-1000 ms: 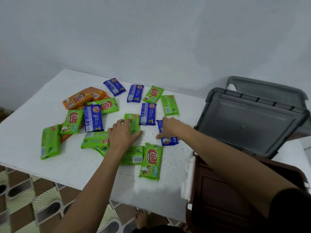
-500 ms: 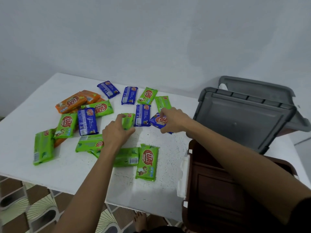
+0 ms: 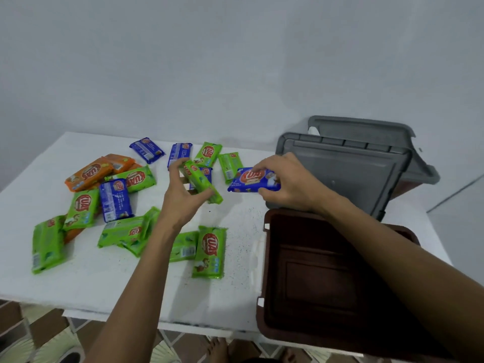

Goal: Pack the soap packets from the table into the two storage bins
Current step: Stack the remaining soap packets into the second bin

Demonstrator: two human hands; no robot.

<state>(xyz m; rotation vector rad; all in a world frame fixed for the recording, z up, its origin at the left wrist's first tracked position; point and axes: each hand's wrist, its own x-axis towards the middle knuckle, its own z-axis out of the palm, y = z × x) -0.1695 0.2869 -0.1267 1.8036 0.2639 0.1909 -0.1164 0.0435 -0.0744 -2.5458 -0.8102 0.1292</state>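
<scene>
Fingers (image 3: 176, 171) of my left hand (image 3: 183, 200) pinched a green packet (image 3: 200, 180); right hand (image 3: 290, 184) clamped a blue packet (image 3: 252, 180), both held just beyond the brown bin's (image 3: 269, 258) far-left corner. Risk: left grip fingertip-only on a slick wrapper, so the packet might slip short of the bin.

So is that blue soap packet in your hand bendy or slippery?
Probably stiff: the blue packet shows a flat block shape in the right hand. Likely light, since fingers and thumb alone pinch it. Its glossy wrapper might be a bit slippery.
</scene>
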